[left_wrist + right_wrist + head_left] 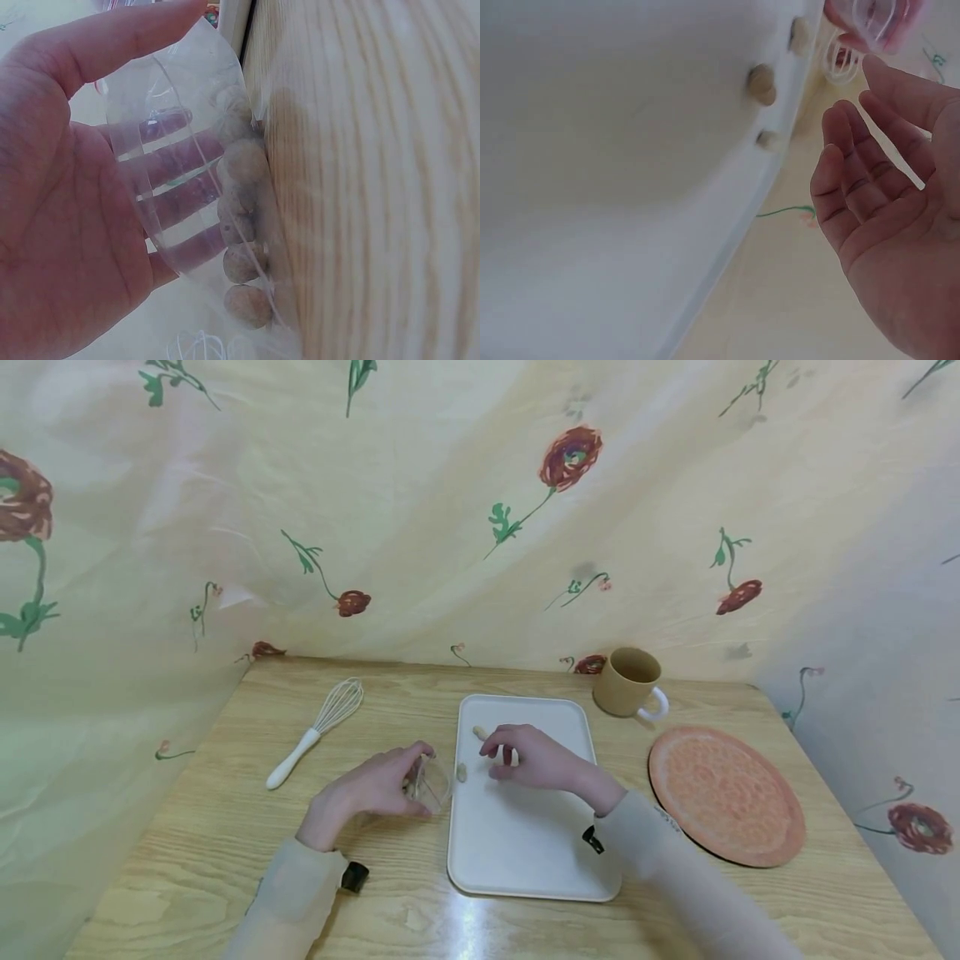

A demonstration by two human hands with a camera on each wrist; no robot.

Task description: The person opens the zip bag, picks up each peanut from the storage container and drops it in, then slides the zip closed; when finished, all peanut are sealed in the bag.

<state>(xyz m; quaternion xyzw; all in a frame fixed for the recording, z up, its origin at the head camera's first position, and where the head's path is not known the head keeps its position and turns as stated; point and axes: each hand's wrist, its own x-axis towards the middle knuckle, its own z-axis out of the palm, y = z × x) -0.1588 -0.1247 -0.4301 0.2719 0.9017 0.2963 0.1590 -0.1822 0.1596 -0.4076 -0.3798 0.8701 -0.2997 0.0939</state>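
Observation:
My left hand [378, 782] grips a clear plastic bag [432, 785] beside the tray's left edge. In the left wrist view, several brown peanuts [246, 262] lie along the bag's lower side, close to the wood, with the thumb on one side and the fingers seen through the plastic. My right hand [536, 758] hovers over the white tray [525, 852], fingers loosely bent with nothing between them. Peanuts [461, 772] lie along the tray's left rim. In the right wrist view, three peanuts [761, 84] show near the rim, left of the fingertips.
A white-handled whisk [315, 733] lies on the wooden table [195, 860] at the left. Behind the tray to the right stands a tan mug [622, 689] with a white handle. An orange round mat [723, 797] lies right of the tray. A flowered cloth [420, 510] hangs behind the table.

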